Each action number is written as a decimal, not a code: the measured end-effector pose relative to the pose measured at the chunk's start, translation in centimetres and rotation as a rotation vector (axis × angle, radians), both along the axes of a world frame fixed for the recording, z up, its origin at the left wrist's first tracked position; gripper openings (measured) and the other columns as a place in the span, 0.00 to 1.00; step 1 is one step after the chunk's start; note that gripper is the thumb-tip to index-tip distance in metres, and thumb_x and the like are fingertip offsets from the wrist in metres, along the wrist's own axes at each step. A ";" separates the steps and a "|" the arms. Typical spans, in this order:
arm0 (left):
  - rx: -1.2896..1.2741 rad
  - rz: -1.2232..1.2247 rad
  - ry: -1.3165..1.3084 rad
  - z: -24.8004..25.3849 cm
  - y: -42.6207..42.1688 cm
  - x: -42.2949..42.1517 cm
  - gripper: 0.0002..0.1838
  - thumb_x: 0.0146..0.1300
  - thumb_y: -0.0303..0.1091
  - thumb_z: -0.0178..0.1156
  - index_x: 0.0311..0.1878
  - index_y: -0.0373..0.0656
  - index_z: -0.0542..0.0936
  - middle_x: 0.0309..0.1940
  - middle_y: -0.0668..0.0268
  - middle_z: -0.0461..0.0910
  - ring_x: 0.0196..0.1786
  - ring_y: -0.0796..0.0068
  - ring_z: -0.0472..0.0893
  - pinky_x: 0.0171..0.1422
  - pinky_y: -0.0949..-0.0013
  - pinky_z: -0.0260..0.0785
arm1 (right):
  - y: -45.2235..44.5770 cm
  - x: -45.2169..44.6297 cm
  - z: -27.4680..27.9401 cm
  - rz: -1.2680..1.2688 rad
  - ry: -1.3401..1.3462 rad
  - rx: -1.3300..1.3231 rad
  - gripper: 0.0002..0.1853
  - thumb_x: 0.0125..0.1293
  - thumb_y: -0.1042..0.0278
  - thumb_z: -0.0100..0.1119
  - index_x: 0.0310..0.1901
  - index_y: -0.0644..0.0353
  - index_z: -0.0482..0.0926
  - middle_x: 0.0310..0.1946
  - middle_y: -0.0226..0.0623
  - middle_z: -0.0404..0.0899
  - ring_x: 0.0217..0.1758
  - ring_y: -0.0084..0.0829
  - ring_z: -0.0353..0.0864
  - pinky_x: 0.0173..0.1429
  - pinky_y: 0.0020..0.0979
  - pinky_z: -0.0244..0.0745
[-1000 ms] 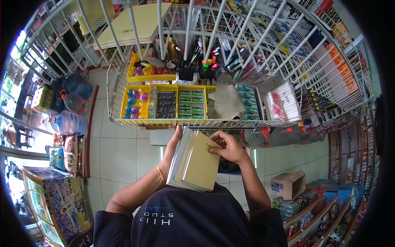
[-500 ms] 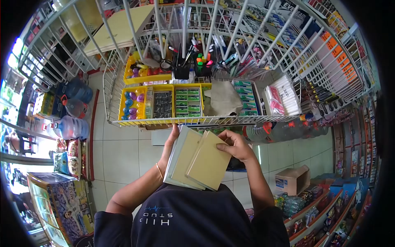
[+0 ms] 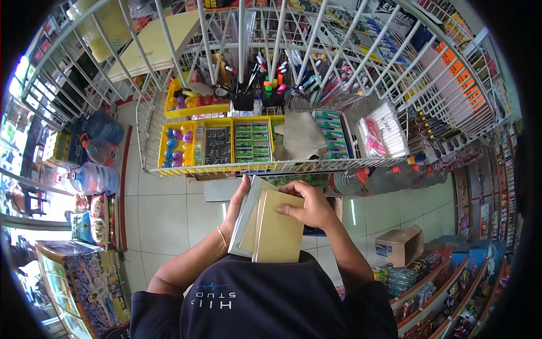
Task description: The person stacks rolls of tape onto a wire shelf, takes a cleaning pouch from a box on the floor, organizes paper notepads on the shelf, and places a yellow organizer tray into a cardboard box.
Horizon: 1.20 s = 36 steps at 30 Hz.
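Just in front of my chest, both hands hold a fanned stack of thin rectangular paper items, envelopes or notebooks; which, I cannot tell. The front yellow piece (image 3: pixel 279 234) covers much of the others, and a whitish-green piece (image 3: pixel 244 223) shows at the left. My left hand (image 3: pixel 232 210) grips the stack's left edge, thumb pointing up and fingers hidden behind. My right hand (image 3: pixel 309 208) pinches the front yellow part near its top right, thumb on its face. A white wire basket (image 3: pixel 248 168) stands just beyond the stack.
Yellow bins (image 3: pixel 197 164) in the basket hold colourful small goods and green boxes. A grey cloth (image 3: pixel 302 135) lies beside them. Large yellow sheets (image 3: pixel 161 45) sit at upper left. Water bottles (image 3: pixel 96 178) stand at left, a cardboard box (image 3: pixel 400 247) on the right floor.
My right hand has drawn the front yellow part left and turned it more upright over the rest of the stack. My left hand keeps its grip. The view has shifted slightly.
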State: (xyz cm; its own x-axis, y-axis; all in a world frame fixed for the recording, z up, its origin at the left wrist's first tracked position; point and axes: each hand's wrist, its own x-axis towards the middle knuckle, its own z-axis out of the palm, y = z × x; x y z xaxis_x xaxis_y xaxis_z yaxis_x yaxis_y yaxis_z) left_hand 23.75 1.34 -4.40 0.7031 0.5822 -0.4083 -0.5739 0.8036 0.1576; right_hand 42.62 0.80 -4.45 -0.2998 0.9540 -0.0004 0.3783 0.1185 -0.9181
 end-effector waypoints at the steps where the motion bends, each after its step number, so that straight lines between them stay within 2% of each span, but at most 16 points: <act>1: -0.005 -0.012 0.011 -0.4 0.1 0.0 0.42 0.52 0.70 0.46 0.54 0.38 0.68 0.47 0.54 0.74 0.46 0.60 0.77 0.50 0.59 0.71 | 0.0 0.0 0.0 -0.014 -0.011 -0.052 0.23 0.45 0.58 0.70 0.37 0.65 0.75 0.32 0.40 0.74 0.37 0.35 0.77 0.42 0.32 0.71; 5: 0.014 -0.017 0.028 -0.2 0.2 0.0 0.45 0.52 0.72 0.43 0.57 0.37 0.66 0.49 0.52 0.72 0.48 0.57 0.76 0.52 0.57 0.70 | 0.2 0.1 -0.5 -0.014 -0.113 0.042 0.24 0.45 0.55 0.70 0.38 0.65 0.75 0.33 0.41 0.74 0.36 0.35 0.77 0.41 0.32 0.71; 7: -0.012 -0.029 0.005 0.3 0.2 -0.1 0.42 0.52 0.70 0.46 0.55 0.38 0.68 0.49 0.53 0.73 0.48 0.58 0.76 0.53 0.57 0.69 | 0.1 0.3 -0.7 0.009 -0.168 0.032 0.22 0.47 0.62 0.70 0.38 0.67 0.73 0.33 0.35 0.72 0.39 0.25 0.72 0.44 0.26 0.68; 8: -0.040 -0.042 -0.018 0.4 0.2 -0.2 0.40 0.53 0.67 0.48 0.54 0.39 0.69 0.48 0.55 0.74 0.47 0.59 0.75 0.54 0.57 0.68 | 0.0 0.2 -0.8 0.012 -0.167 0.032 0.22 0.47 0.62 0.70 0.38 0.67 0.73 0.33 0.35 0.72 0.39 0.25 0.72 0.44 0.26 0.68; 14: -0.075 -0.037 -0.006 -0.2 0.4 -0.4 0.41 0.51 0.68 0.50 0.55 0.39 0.68 0.50 0.54 0.73 0.48 0.58 0.75 0.54 0.56 0.67 | -0.6 0.0 -2.2 -0.015 -0.019 -0.002 0.21 0.48 0.61 0.69 0.36 0.66 0.72 0.32 0.34 0.70 0.38 0.24 0.71 0.44 0.25 0.67; 17: -0.086 0.007 0.033 -0.6 0.6 -0.5 0.41 0.51 0.67 0.51 0.55 0.39 0.69 0.49 0.54 0.73 0.48 0.58 0.75 0.54 0.57 0.67 | -0.5 0.7 -3.4 -0.032 -0.050 0.069 0.21 0.48 0.59 0.69 0.36 0.65 0.72 0.32 0.37 0.74 0.35 0.30 0.74 0.42 0.29 0.69; 19: -0.093 -0.017 0.024 -0.6 0.7 -0.5 0.40 0.51 0.67 0.51 0.55 0.39 0.69 0.49 0.54 0.73 0.48 0.58 0.75 0.54 0.57 0.67 | -0.8 0.9 -3.4 -0.064 0.160 -0.239 0.20 0.49 0.60 0.69 0.35 0.64 0.72 0.32 0.34 0.75 0.36 0.23 0.73 0.42 0.26 0.68; 23: -0.071 -0.054 0.025 -0.8 0.9 -0.3 0.41 0.51 0.67 0.51 0.55 0.40 0.68 0.50 0.54 0.73 0.49 0.59 0.74 0.54 0.57 0.67 | -0.5 1.4 -2.3 -0.039 0.215 -0.279 0.18 0.50 0.61 0.68 0.34 0.63 0.73 0.31 0.29 0.75 0.36 0.18 0.71 0.41 0.24 0.68; 25: -0.054 -0.035 0.093 0.1 0.9 0.0 0.41 0.50 0.69 0.51 0.54 0.39 0.69 0.48 0.53 0.74 0.47 0.58 0.75 0.53 0.57 0.68 | 0.3 2.9 -0.8 0.159 0.144 -0.376 0.17 0.51 0.61 0.68 0.34 0.63 0.73 0.30 0.27 0.75 0.35 0.16 0.70 0.41 0.23 0.67; 26: -0.038 -0.017 0.158 0.5 0.9 0.1 0.42 0.49 0.70 0.50 0.52 0.38 0.70 0.46 0.53 0.74 0.46 0.58 0.76 0.52 0.56 0.69 | 0.7 3.4 -0.2 0.154 0.147 -0.375 0.17 0.51 0.61 0.68 0.34 0.63 0.73 0.30 0.27 0.75 0.35 0.16 0.70 0.41 0.23 0.67; 28: -0.050 -0.042 0.118 0.4 1.0 0.1 0.42 0.49 0.70 0.50 0.52 0.38 0.70 0.46 0.53 0.75 0.46 0.58 0.76 0.52 0.57 0.69 | 1.4 4.5 0.9 0.352 0.074 -0.340 0.17 0.50 0.64 0.68 0.37 0.64 0.73 0.28 0.24 0.75 0.34 0.15 0.71 0.40 0.22 0.68; 29: -0.064 -0.060 0.075 0.2 1.0 0.1 0.42 0.49 0.70 0.50 0.52 0.39 0.71 0.45 0.54 0.75 0.46 0.58 0.76 0.52 0.57 0.69 | 1.8 4.8 1.1 0.445 0.127 -0.402 0.21 0.49 0.66 0.69 0.43 0.63 0.72 0.33 0.26 0.75 0.38 0.15 0.71 0.42 0.22 0.67; 30: -0.063 -0.068 0.076 0.1 1.0 0.1 0.42 0.49 0.70 0.50 0.52 0.39 0.71 0.45 0.54 0.75 0.46 0.58 0.76 0.52 0.57 0.69 | 1.6 4.8 1.1 0.436 0.129 -0.400 0.21 0.49 0.66 0.69 0.43 0.63 0.72 0.33 0.26 0.75 0.38 0.15 0.71 0.42 0.22 0.67; 32: -0.014 -0.054 0.042 -0.1 1.0 0.1 0.40 0.50 0.69 0.51 0.55 0.42 0.69 0.47 0.54 0.74 0.47 0.60 0.75 0.53 0.58 0.68 | 1.4 4.1 1.0 0.451 0.409 -0.450 0.28 0.47 0.67 0.70 0.50 0.61 0.68 0.40 0.28 0.74 0.44 0.17 0.70 0.48 0.22 0.65; 33: -0.009 -0.055 0.041 -0.5 1.1 0.0 0.40 0.50 0.69 0.51 0.55 0.42 0.69 0.47 0.54 0.74 0.47 0.60 0.75 0.53 0.58 0.68 | 1.3 3.7 1.6 0.430 0.391 -0.540 0.34 0.46 0.71 0.70 0.55 0.60 0.64 0.47 0.30 0.71 0.51 0.19 0.67 0.54 0.22 0.63; 36: -0.029 -0.012 -0.045 -1.8 1.3 -0.4 0.43 0.48 0.70 0.52 0.55 0.40 0.68 0.47 0.54 0.74 0.47 0.59 0.75 0.53 0.59 0.69 | 1.1 3.9 2.3 0.342 0.395 -0.460 0.37 0.46 0.74 0.68 0.59 0.59 0.61 0.49 0.31 0.70 0.53 0.21 0.67 0.57 0.23 0.61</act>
State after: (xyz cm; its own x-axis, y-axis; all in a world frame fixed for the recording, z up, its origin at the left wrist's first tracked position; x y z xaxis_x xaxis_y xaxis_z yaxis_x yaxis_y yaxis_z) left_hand 23.35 2.66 -6.17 0.7280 0.5619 -0.3928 -0.5703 0.8143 0.1081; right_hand 46.54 1.88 -2.12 -0.6446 0.7349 -0.2108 0.0165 -0.2622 -0.9649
